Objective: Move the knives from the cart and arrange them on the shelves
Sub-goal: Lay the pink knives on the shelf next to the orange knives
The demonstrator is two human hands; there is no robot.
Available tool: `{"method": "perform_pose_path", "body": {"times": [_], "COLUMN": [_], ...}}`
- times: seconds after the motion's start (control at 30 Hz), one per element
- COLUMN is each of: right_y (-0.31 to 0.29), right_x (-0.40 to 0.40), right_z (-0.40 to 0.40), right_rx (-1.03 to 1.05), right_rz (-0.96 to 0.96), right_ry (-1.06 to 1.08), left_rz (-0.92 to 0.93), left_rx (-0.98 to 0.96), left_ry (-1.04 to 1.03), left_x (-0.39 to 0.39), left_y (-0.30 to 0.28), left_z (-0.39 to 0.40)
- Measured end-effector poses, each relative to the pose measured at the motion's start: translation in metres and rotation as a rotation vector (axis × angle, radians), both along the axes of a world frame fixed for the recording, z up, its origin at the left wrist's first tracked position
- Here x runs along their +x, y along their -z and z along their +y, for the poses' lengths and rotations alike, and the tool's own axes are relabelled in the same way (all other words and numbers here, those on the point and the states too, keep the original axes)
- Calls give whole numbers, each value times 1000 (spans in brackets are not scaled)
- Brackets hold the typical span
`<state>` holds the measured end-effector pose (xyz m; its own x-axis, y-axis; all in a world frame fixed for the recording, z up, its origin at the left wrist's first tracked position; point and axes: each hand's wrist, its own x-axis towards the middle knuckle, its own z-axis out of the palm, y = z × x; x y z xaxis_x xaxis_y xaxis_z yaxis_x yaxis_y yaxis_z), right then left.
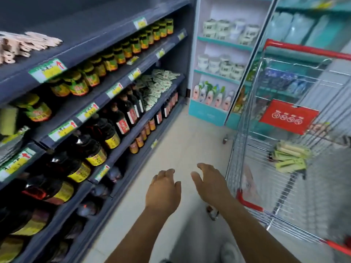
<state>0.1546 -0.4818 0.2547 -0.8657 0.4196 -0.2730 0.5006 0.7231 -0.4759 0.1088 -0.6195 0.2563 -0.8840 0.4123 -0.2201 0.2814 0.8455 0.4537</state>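
At nine to eleven o'clock the shelves [106, 44] are seen, dark blue and running away toward twelve; on the top board, at about ten o'clock, a blurred cluster of pale wooden-looking pieces [24, 45] lies, and whether these are knife handles cannot be told. The lower boards are filled with jars [121, 54] and dark bottles [106, 130]. At six o'clock the left hand [163, 188] is held out over the floor [182, 145], fingers loosely curled downward and nothing in it; just beside it, toward the cart, the right hand [210, 183] is spread with thumb apart, likewise holding nothing. Neither hand touches shelf or cart. At three o'clock the cart [247, 203] stands, wire-sided with red trim and a red sign, and in its basket at about four o'clock a small heap of green and cream packs [290, 156] lies; these are judged to be the knives in card sleeves, though the blur leaves that uncertain. If so, each pack is judged light, stiff along its length and flat, with a smooth card face that may slip when several are stacked. A hold across the middle of the sleeve, thumb on one face and fingers on the other, is judged safest; any bare blade end is best kept pointing away from the palm. A reach over the cart's rim is called for first, and the wire side may catch a pack lifted at a tilt.
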Motion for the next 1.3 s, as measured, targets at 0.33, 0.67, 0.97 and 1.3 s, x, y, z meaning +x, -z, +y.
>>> {"method": "perform_pose_path", "body": {"times": [0.33, 0.67, 0.97, 1.3], "right_y": [30, 110, 221, 326], "right_x": [80, 118, 115, 89], "right_z": [160, 293, 329, 324], "right_rx": [-84, -201, -300, -226], "right_rz": [64, -24, -198, -240], "right_ry": [245, 293, 305, 270], "left_rz": [30, -175, -392, -434], "left_rx": [114, -20, -348, -514], "left_ry": [159, 166, 133, 150], "left_x": [60, 93, 76, 72], "left_y": [10, 88, 215, 315], "left_z": [173, 313, 362, 381]}}
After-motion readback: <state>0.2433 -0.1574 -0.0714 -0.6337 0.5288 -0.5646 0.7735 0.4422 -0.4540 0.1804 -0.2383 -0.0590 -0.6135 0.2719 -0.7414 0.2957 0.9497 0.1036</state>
